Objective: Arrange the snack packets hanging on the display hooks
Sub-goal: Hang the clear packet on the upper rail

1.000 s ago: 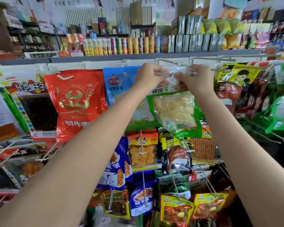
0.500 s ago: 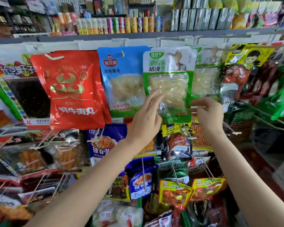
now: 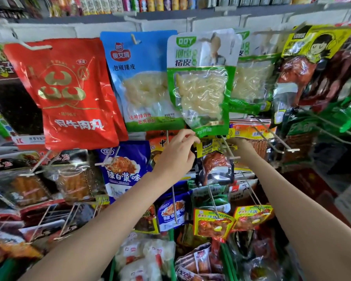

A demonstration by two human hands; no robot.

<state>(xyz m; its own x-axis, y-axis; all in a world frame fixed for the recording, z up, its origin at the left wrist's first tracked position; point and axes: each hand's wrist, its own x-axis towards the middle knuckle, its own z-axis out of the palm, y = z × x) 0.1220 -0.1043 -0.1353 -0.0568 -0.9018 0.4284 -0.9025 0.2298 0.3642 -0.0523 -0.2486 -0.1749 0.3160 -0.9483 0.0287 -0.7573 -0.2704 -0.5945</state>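
Nearest the camera, below the green pork-skin packet that serves as landmark here, loose white packets lie heaped at the foot of the rack. Above them, still under the landmark, two yellow-and-red packets with red-brown pieces inside hang on wire hooks, and to their left a small blue packet.

The left hand is raised to the green packet's bottom edge, its fingers curled with the tips touching or pinching that edge; which of the two cannot be told. The right hand sits just under the packet's lower right corner, largely hidden behind a dark duck-leg packet and a hook, so its fingers cannot be judged.

The green packet itself hangs on the top row, slightly tilted, its clear window showing pale yellow strips. Left of it hangs a blue pork-skin packet with similar pale strips, then a red beef-ball bag. Right of it, a second green packet sits partly behind. Farthest, above the landmark, a shelf carries a row of coloured cans.
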